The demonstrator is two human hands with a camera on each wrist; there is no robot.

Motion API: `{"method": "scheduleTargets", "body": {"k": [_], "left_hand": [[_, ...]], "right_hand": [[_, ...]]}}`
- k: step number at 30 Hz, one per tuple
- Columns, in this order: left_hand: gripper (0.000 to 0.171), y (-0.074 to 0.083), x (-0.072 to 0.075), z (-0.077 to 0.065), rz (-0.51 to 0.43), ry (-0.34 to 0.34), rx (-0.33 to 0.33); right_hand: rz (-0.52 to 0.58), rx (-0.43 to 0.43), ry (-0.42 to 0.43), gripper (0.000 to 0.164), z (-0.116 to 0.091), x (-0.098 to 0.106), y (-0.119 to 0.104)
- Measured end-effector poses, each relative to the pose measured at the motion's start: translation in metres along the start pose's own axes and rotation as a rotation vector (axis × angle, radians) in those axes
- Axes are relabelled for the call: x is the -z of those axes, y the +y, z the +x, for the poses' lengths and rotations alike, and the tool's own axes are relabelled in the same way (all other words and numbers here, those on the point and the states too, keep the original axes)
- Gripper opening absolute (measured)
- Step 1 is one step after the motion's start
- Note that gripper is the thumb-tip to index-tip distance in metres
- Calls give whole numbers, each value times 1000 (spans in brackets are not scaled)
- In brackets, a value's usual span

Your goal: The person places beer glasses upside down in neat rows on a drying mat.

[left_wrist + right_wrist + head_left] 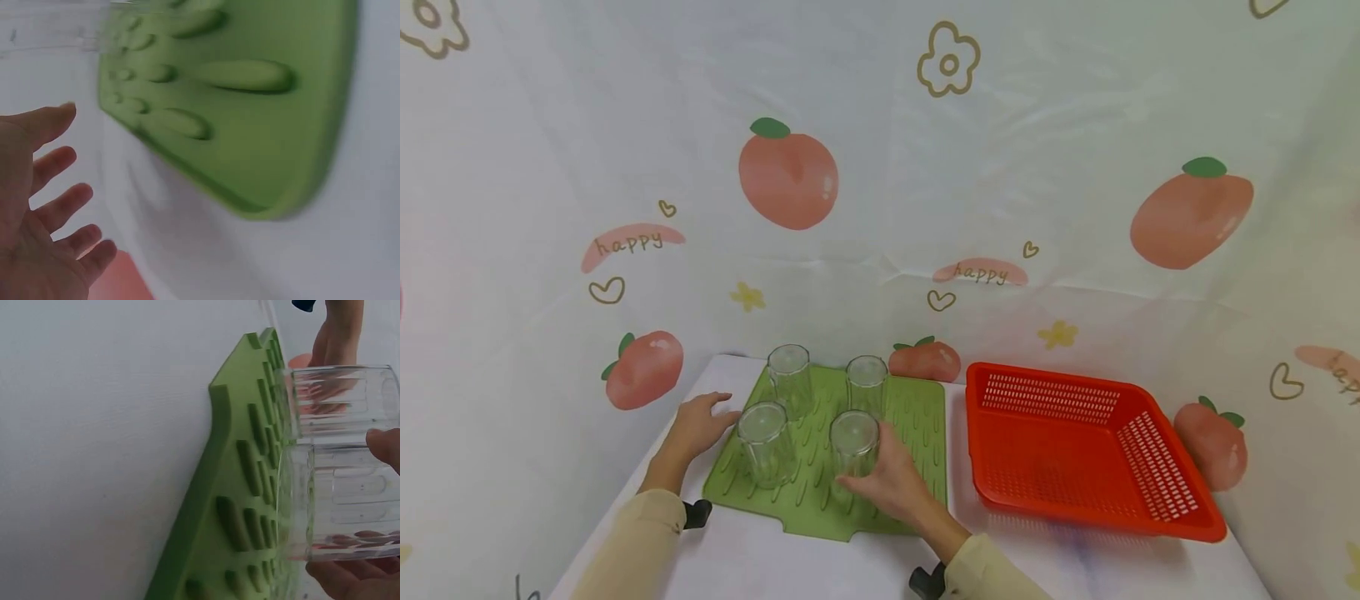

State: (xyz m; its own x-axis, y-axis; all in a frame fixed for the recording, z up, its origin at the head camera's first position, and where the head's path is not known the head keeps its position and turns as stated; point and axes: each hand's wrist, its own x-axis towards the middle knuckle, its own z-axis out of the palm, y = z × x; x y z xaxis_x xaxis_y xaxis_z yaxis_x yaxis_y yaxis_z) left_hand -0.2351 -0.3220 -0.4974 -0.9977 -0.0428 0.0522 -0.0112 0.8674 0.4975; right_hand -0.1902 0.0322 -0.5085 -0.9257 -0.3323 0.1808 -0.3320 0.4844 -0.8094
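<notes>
Several clear glasses stand upside down on a green ridged drying mat (808, 508). My right hand (891, 479) grips the front right glass (854, 433) from its right side; the right wrist view shows the thumb on one side of this glass (350, 506) and fingers on the other. Left of it stands the front left glass (766, 446). My left hand (696, 427) hovers beside the mat's left edge, fingers spread and holding nothing. The back left glass (792, 379) and the back right glass (867, 385) are behind these two.
A red plastic basket (1093, 517) with perforated sides sits right of the mat on the white-covered table (760, 558). A printed white cloth (865, 275) hangs behind the table and along both sides.
</notes>
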Motion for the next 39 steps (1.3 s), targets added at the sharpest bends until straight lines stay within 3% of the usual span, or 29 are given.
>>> {"method": "scheduleTargets", "body": {"k": [5, 9, 26, 33, 39], "left_hand": [[45, -4, -11, -4, 80, -15, -35], [45, -3, -15, -7, 93, -39, -34], [48, -9, -19, -7, 38, -61, 20], [50, -9, -22, -7, 31, -70, 28], [51, -9, -22, -9, 39, -78, 43]], "right_hand": [[9, -1, -33, 94, 3, -3, 7], [16, -18, -42, 94, 5, -4, 10], [7, -10, -89, 97, 6, -3, 16], [38, -59, -112, 99, 0, -2, 15], [30, -12, -117, 92, 1, -3, 9]]}}
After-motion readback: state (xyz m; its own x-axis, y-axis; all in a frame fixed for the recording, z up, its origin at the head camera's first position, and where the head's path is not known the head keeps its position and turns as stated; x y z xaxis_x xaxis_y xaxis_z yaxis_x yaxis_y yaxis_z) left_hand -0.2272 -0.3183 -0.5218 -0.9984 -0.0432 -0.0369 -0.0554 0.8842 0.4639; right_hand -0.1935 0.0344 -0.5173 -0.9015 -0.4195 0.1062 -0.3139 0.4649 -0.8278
